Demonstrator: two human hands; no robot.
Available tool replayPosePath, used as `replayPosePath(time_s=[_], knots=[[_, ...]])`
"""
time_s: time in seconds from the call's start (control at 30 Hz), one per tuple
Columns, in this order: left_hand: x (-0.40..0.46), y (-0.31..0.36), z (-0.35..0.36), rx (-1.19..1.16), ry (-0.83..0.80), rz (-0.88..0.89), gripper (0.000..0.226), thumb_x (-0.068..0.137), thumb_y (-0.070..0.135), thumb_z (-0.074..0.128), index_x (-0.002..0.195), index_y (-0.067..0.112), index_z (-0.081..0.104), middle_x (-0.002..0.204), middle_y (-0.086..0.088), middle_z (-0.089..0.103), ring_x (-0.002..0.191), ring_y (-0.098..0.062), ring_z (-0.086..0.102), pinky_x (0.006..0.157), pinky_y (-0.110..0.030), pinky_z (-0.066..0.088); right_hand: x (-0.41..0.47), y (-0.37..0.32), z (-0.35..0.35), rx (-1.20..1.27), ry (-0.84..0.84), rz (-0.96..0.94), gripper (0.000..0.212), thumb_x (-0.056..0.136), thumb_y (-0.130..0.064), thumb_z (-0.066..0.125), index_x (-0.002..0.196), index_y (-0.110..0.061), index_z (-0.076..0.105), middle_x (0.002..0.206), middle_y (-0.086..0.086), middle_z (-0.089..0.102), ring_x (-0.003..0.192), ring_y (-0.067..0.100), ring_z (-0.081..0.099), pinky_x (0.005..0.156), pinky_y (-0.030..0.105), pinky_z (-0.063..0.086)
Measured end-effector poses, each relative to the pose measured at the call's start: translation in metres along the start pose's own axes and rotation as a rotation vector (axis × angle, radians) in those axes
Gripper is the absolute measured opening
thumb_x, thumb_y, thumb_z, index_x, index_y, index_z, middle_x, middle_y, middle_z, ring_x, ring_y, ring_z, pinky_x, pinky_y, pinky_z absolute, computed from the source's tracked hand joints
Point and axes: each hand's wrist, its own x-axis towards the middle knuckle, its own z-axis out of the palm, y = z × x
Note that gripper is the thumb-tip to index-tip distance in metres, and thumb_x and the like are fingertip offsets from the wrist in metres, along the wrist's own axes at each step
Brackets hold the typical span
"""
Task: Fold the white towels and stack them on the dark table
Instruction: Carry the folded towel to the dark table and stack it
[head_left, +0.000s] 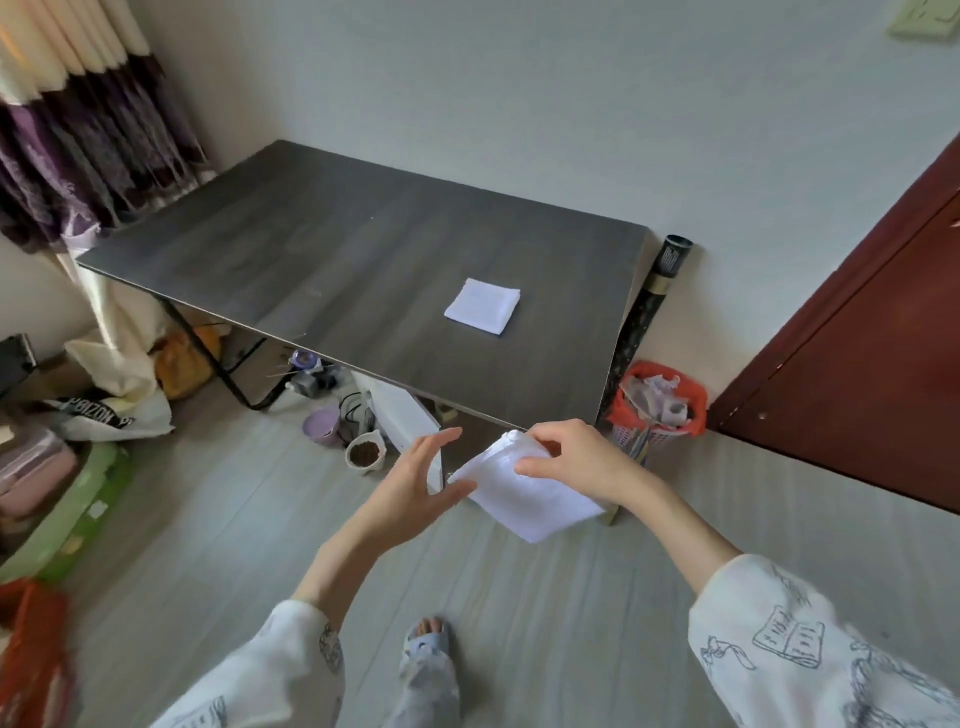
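Head view, looking down across a room. The pale wood-grain floor (519, 597) fills the lower half, meeting a plain light wall (519, 104) behind. A dark, wood-grained tabletop (311, 249) on black metal legs stands against that wall, with a purple-and-cream curtain (78, 130) at its far left end and a dark red door (857, 389) to the right. One folded towel (482, 305), a small white square, lies flat on the right part of the tabletop, well apart from its edges. A second white towel (524, 496), partly folded, is held in the air just in front of the near edge of the tabletop, not touching it. The right hand (571, 460) grips this towel at its upper corner, fingers curled over the cloth; the thumb appears to lie on top, though the grip is partly hidden. The left hand (421, 486) has straight, spread fingers, its fingertips touching the towel's left edge without closing on it. Both forearms emerge from white printed sleeves (779, 649). A red-lined waste basket (657, 410) stands beside the right table leg, a black tube (660, 291) leans on the wall behind it, and a small white bowl (365, 453) of dark pellets sits on the floor under the tabletop.
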Motion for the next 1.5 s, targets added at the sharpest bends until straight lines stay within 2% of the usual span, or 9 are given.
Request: replayPosePath(time_s=[0.1,0.17,0.27,0.33,0.57,0.7,0.8,1.0,1.5], knots=[[0.065,-0.003,-0.026,-0.033,-0.169,-0.011,0.056,0.086,0.028,0.063,0.136,0.026,0.037,0.120,0.016,0.049,0.111,-0.001,0.045,0.082,-0.004,0.035,0.051,-0.005,-0.012,0.003,-0.021,0.058,0.026,0.081,-0.024,0.068,0.067,-0.010,0.051,0.062,-0.003,0.038,0.057,0.011,0.031,0.054,0.023,0.023],[0.102,-0.004,-0.036,-0.065,-0.227,0.000,0.041,0.087,0.026,0.062,0.125,0.025,0.048,0.109,0.011,0.059,0.104,-0.004,0.055,0.075,-0.005,0.042,0.077,-0.006,-0.023,0.010,-0.013,0.093,0.028,0.081,-0.024,0.068,0.061,-0.019,0.049,0.059,-0.007,0.038,0.053,0.008,0.031,0.052,0.022,0.023],[0.154,-0.007,-0.035,-0.086,-0.283,0.029,0.016,0.087,0.026,0.061,0.102,0.032,0.058,0.100,0.007,0.064,0.095,-0.003,0.060,0.078,-0.019,0.049,0.111,0.002,-0.041,0.031,-0.012,0.160,0.028,0.080,-0.026,0.068,0.060,-0.019,0.049,0.057,-0.009,0.038,0.051,0.006,0.031,0.050,0.020,0.023],[0.182,-0.008,-0.030,-0.063,-0.310,0.024,0.010,0.087,0.027,0.060,0.092,0.035,0.058,0.098,0.003,0.061,0.091,-0.008,0.059,0.078,-0.019,0.047,0.127,0.010,-0.053,0.039,-0.023,0.194,0.034,0.081,-0.026,0.068,0.056,-0.024,0.045,0.055,-0.010,0.038,0.050,0.005,0.031,0.048,0.018,0.023],[0.290,-0.016,0.008,-0.156,-0.428,-0.071,0.004,0.090,0.029,0.057,0.087,0.028,0.060,0.092,0.003,0.063,0.084,-0.013,0.064,0.075,-0.029,0.056,0.206,0.068,-0.107,0.056,-0.045,0.296,0.037,0.083,-0.026,0.065,0.059,-0.018,0.038,0.060,-0.003,0.035,0.055,0.012,0.030,0.054,0.026,0.023],[0.353,-0.017,0.038,-0.189,-0.418,-0.203,0.010,0.092,0.026,0.054,0.096,0.019,0.060,0.093,0.000,0.067,0.084,-0.013,0.066,0.074,-0.027,0.057,0.263,0.109,-0.139,0.022,-0.100,0.313,0.026,0.086,-0.026,0.062,0.066,-0.017,0.048,0.066,-0.002,0.044,0.059,0.010,0.039,0.056,0.023,0.029],[0.394,-0.022,0.062,-0.230,-0.423,-0.330,0.013,0.093,0.024,0.052,0.101,0.017,0.059,0.095,-0.001,0.066,0.087,-0.015,0.066,0.075,-0.028,0.057,0.305,0.142,-0.156,-0.011,-0.138,0.333,0.021,0.086,-0.028,0.062,0.084,-0.006,0.059,0.077,0.005,0.054,0.066,0.014,0.046,0.059,0.026,0.033],[0.450,-0.034,0.088,-0.188,-0.329,-0.495,0.017,0.093,0.023,0.052,0.105,0.013,0.059,0.098,-0.005,0.065,0.093,-0.022,0.063,0.085,-0.040,0.055,0.364,0.189,-0.169,-0.028,-0.139,0.362,0.016,0.086,-0.024,0.058,0.100,-0.016,0.062,0.090,0.006,0.064,0.081,0.023,0.060,0.067,0.032,0.046],[0.497,-0.049,0.090,0.030,-0.269,-0.508,0.016,0.090,0.031,0.054,0.097,0.017,0.058,0.088,-0.003,0.064,0.083,-0.021,0.062,0.076,-0.045,0.056,0.418,0.212,-0.166,-0.182,-0.087,0.302,0.025,0.092,-0.017,0.051,0.116,-0.015,0.061,0.111,0.004,0.062,0.094,0.022,0.060,0.084,0.038,0.052]])
